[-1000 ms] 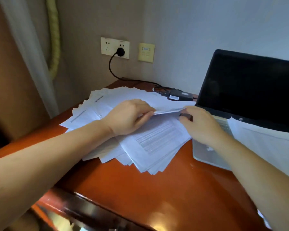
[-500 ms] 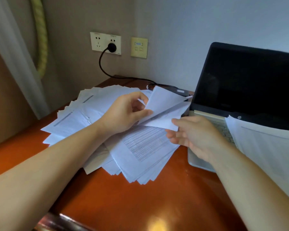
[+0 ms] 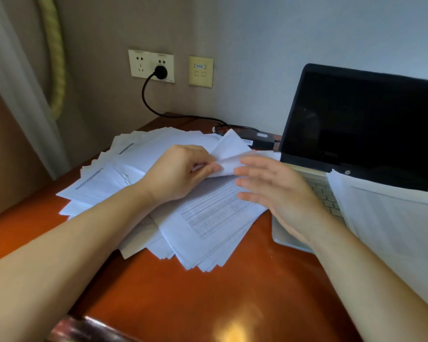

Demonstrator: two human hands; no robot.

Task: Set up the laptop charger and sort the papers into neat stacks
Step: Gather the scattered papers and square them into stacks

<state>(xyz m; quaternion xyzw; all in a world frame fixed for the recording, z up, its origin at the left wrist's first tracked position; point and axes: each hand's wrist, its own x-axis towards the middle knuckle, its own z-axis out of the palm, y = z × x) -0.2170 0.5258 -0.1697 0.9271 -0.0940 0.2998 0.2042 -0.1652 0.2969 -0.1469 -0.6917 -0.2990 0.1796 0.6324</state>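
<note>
Left hand now pinches the lifted white paper sheet at centre frame, fingers closed on it; right hand has let go, fingers spread wide. Sorting begins; the loose white paper heap sprawls on the orange table.

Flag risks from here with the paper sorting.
1. The left hand pinches a lifted sheet; pulling it could crease or tear it.
2. The fanned pile lies close to the desk's front edge; a sweep may push sheets off.
3. Another stack covers part of the laptop keyboard and may slide.
</note>
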